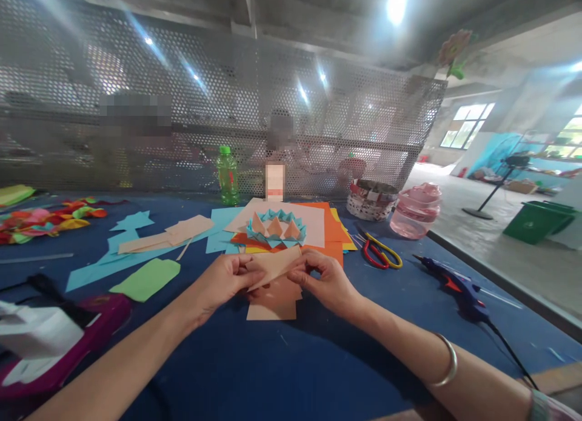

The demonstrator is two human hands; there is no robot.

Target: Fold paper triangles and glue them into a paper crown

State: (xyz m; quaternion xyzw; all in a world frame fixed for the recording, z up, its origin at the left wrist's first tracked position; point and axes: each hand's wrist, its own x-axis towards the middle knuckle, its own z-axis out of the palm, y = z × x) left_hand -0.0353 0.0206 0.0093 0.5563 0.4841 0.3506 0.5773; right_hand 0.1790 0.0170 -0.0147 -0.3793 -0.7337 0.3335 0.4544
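The left hand (225, 281) and the right hand (325, 281) pinch a folded peach paper piece (275, 266) tight between their fingers (297, 276), right over a small pile of peach paper (271, 309). Just ahead, a paper flower (276, 228) with blue points sits on orange sheets (330, 227). Three peach points already stand in it (it looks like more could fit). The pile looks flat and unfolded. Red and yellow scissors (381, 254) lie nearby, beside a blue glue gun (454, 287).
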